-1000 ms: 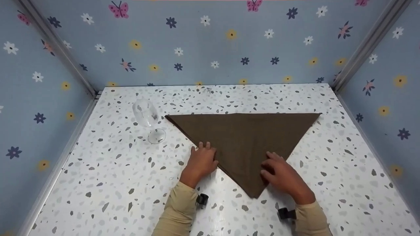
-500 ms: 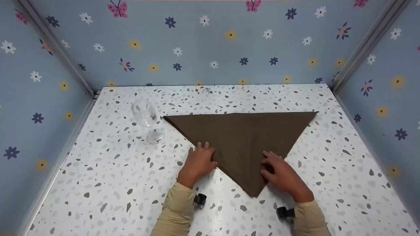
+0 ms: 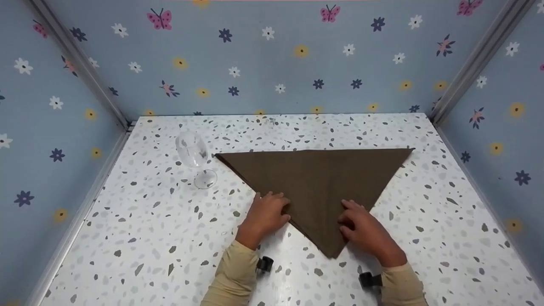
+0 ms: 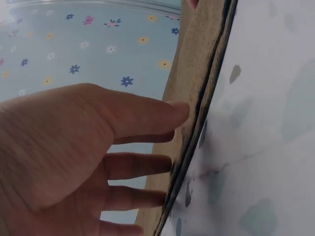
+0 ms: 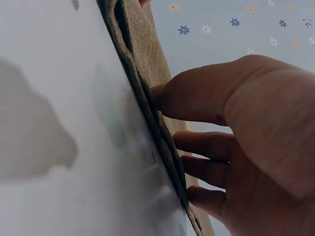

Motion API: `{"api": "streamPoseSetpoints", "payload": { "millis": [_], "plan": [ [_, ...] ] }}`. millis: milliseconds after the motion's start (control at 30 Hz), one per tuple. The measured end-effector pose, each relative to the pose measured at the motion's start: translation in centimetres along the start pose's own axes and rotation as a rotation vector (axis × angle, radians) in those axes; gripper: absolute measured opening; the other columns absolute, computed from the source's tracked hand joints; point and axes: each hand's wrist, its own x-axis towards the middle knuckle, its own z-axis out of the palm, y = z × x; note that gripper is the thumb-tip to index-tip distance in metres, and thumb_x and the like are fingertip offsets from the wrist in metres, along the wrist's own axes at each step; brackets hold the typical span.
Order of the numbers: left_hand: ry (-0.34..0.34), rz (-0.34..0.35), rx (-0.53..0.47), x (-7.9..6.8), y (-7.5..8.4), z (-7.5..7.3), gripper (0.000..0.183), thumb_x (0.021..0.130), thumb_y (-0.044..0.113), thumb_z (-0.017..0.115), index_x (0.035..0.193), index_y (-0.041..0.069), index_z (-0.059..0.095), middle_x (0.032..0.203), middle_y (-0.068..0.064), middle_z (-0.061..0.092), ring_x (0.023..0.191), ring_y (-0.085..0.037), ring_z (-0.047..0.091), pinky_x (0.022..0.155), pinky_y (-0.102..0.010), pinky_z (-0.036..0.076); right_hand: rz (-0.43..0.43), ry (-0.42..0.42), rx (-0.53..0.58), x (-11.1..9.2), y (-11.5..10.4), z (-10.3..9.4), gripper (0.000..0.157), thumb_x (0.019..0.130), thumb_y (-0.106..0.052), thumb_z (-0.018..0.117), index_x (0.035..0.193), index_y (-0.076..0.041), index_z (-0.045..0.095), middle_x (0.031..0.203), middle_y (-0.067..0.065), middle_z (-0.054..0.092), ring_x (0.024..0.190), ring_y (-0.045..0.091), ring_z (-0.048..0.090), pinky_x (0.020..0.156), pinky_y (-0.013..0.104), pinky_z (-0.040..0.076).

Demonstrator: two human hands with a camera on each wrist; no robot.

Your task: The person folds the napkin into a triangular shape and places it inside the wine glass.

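Note:
A brown cloth napkin [image 3: 314, 182] lies folded in a triangle, its long edge at the back and its point toward the person. My left hand [image 3: 264, 216] touches the left slanting edge with thumb and fingertips. In the left wrist view the thumb [image 4: 147, 115] and the fairly straight fingers rest along the layered cloth edge [image 4: 202, 105]. On the other slanting side, my right hand [image 3: 367, 231] rests its loosely bent fingers on the cloth. The right wrist view has its thumb [image 5: 192, 93] and fingertips against the folded layers [image 5: 142, 93].
A clear stemmed glass [image 3: 192, 148] stands left of the napkin's far left corner, its round foot [image 3: 205, 179] on the speckled white table [image 3: 140, 229]. Blue flower-patterned panels [image 3: 272, 55] enclose the table at the back and both sides.
My left hand has shifted slightly along the cloth's left edge, toward the near point, and its fingers have turned inward a little. The right hand and the napkin stay nearly the same.

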Motion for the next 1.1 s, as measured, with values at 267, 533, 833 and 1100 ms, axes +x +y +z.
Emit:
{"api": "streamPoseSetpoints", "payload": {
  "millis": [267,533,833,1100],
  "plan": [
    [0.048,0.063,-0.008,0.0,0.0,0.4,0.032,0.089,0.021,0.076,0.118,0.008,0.073,0.117,-0.009,0.07,0.123,-0.042,0.057,0.099,-0.053,0.046,-0.122,0.043,-0.12,-0.5,-0.6,-0.3,0.012,0.087,-0.001,0.073,0.093,-0.011,0.078,0.139,0.014,0.057,0.128,0.035,0.051,0.1,0.048,0.047],
    [-0.01,0.028,-0.071,0.0,-0.2,0.4,0.039,0.089,0.018,0.073,0.126,0.005,0.069,0.137,-0.016,0.06,0.132,-0.046,0.047,0.107,-0.049,0.041,-0.061,-0.012,-0.156,-0.8,-0.6,-1.0,0.023,0.084,-0.007,0.076,0.106,-0.012,0.078,0.133,0.008,0.061,0.121,0.031,0.056,0.097,0.048,0.048],
    [-0.042,0.002,-0.065,0.0,-0.6,0.3,0.043,0.091,0.021,0.073,0.131,0.006,0.066,0.144,-0.016,0.054,0.138,-0.045,0.041,0.112,-0.057,0.03,-0.082,-0.047,-0.091,-0.5,-0.3,-1.1,0.027,0.084,-0.005,0.077,0.111,-0.009,0.073,0.143,0.011,0.054,0.131,0.034,0.05,0.102,0.05,0.044],
    [-0.045,-0.001,-0.083,0.1,-0.9,0.6,0.043,0.092,0.023,0.073,0.131,0.006,0.065,0.147,-0.014,0.052,0.141,-0.042,0.037,0.113,-0.06,0.027,-0.088,-0.034,-0.037,-0.5,0.4,-0.8,0.031,0.08,0.001,0.07,0.108,-0.009,0.072,0.147,0.01,0.051,0.134,0.033,0.048,0.102,0.049,0.043]
  ]
}}
